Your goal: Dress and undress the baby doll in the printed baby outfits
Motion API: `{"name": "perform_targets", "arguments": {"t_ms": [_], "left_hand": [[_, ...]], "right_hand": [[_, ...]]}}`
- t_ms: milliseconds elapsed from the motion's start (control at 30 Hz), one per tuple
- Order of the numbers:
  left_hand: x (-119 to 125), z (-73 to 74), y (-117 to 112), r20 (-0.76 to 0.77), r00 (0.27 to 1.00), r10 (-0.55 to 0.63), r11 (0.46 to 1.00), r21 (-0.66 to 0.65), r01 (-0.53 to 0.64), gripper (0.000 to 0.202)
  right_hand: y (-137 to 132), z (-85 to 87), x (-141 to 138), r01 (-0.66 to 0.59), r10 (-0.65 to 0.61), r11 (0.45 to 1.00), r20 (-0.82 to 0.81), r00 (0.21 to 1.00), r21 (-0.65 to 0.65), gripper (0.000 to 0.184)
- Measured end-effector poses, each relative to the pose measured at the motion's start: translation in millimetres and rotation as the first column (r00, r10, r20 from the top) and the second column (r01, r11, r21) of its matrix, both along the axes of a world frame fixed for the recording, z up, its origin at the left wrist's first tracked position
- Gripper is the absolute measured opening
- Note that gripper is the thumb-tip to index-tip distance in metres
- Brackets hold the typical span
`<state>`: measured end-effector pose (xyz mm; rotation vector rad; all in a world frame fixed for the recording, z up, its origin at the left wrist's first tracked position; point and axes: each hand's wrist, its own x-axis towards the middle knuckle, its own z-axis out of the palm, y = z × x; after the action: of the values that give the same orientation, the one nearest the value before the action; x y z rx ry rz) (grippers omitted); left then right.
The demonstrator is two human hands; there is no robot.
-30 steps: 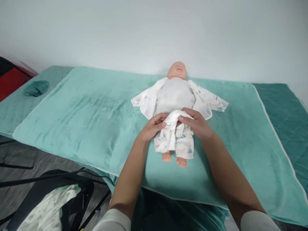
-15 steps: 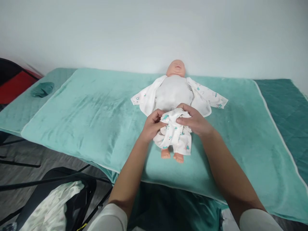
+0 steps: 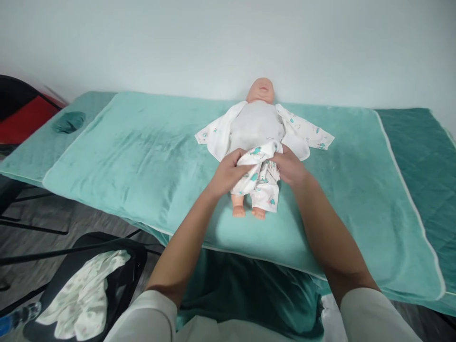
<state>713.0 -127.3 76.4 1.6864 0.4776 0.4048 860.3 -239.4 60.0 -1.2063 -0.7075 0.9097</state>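
Note:
A baby doll (image 3: 261,91) lies on its back on the green padded bed, its head toward the wall and its bare feet toward me. Its white jacket (image 3: 217,135) is spread open, with both printed sleeves stretched outward over a pale torso. Printed white baby pants (image 3: 265,197) cover the doll's legs, bunched near the waist. My left hand (image 3: 233,172) is closed on the pants' fabric at the left side. On the other side, my right hand (image 3: 289,164) grips the waistband area, its fingertips partly hidden by cloth.
The green bed cover (image 3: 142,147) extends to both sides, with a face hole (image 3: 69,122) at the far left. At lower left, a black chair (image 3: 124,285) carries a crumpled printed cloth (image 3: 85,294). A plastic bottle (image 3: 21,317) lies beside it. A white wall (image 3: 213,42) stands behind.
My hands have pulled the pants' cloth up toward the doll's waist. More of the doll's left-hand leg in view is bare now. The camera view has shifted slightly.

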Motion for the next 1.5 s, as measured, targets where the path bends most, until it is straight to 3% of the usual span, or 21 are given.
{"name": "perform_targets", "arguments": {"t_ms": [100, 267, 333, 433, 533, 633, 733, 833, 933, 1067, 1167, 1333, 1500], "left_hand": [[-7, -0.3, -4, -0.044, 0.993, -0.11, 0.992, 0.053, 0.112, 0.039], [0, -5.7, -1, 0.156, 0.985, 0.079, 0.974, -0.224, -0.043, 0.029], [5, -6.0, 2, 0.213, 0.971, 0.112, 0.954, -0.297, -0.045, 0.024], [12, -3.1, 5, 0.231, 0.963, 0.141, 0.95, -0.306, -0.066, 0.018], [16, 2.6, 6, 0.2, 0.974, 0.104, 0.961, -0.274, -0.047, 0.015], [16, 10.8, 9, 0.107, 0.994, -0.032, 0.967, -0.247, 0.058, 0.021], [12, 18.2, 11, 0.039, 0.991, -0.125, 0.982, -0.141, 0.13, 0.029], [5, 16.9, 8, 0.125, 0.992, -0.022, 0.999, 0.027, 0.019, 0.036], [-7, 3.9, -2, 0.143, 0.989, 0.038, 0.988, 0.145, -0.059, 0.039], [-27, -17.1, -14, 0.066, 0.994, 0.09, 0.952, 0.288, -0.105, 0.023], [-37, -23.6, -18, 0.088, 0.977, 0.195, 0.94, 0.269, -0.211, 0.009], [-43, -21.4, -21, 0.134, 0.945, 0.299, 0.886, 0.328, -0.327, 0.011], [-39, -16.1, -21, 0.198, 0.925, 0.325, 0.885, 0.281, -0.371, 0.01]], "right_hand": [[3, -3.1, -1, 0.037, -0.034, 0.998, -0.076, 0.997, 0.042, 0.039], [2, -1.2, -1, 0.014, -0.011, 0.999, -0.056, 0.998, 0.051, 0.048], [-1, 1.4, 1, -0.059, 0.059, 0.998, 0.003, 0.998, 0.028, 0.053], [-8, 5.1, 6, -0.263, 0.271, 0.962, 0.134, 0.953, -0.068, 0.055], [-10, 4.0, 6, -0.312, 0.325, 0.944, 0.16, 0.932, -0.104, 0.049], [-6, -3.3, 4, -0.152, 0.151, 0.988, 0.008, 0.988, 0.034, 0.049], [1, -10.7, 3, -0.025, 0.037, 0.992, -0.102, 0.994, 0.123, 0.052], [5, -13.0, 4, 0.03, -0.008, 0.985, -0.128, 0.992, 0.169, 0.053], [6, -12.0, 3, 0.068, -0.038, 0.982, -0.171, 0.985, 0.174, 0.052], [7, -12.5, -1, 0.1, -0.072, 0.987, -0.206, 0.976, 0.129, 0.053], [6, -13.4, -3, 0.104, -0.076, 0.987, -0.215, 0.974, 0.119, 0.054], [4, -9.6, -6, 0.088, -0.049, 0.985, -0.254, 0.966, 0.147, 0.059], [4, -8.1, -5, 0.059, -0.003, 0.98, -0.275, 0.961, 0.193, 0.065]]}}
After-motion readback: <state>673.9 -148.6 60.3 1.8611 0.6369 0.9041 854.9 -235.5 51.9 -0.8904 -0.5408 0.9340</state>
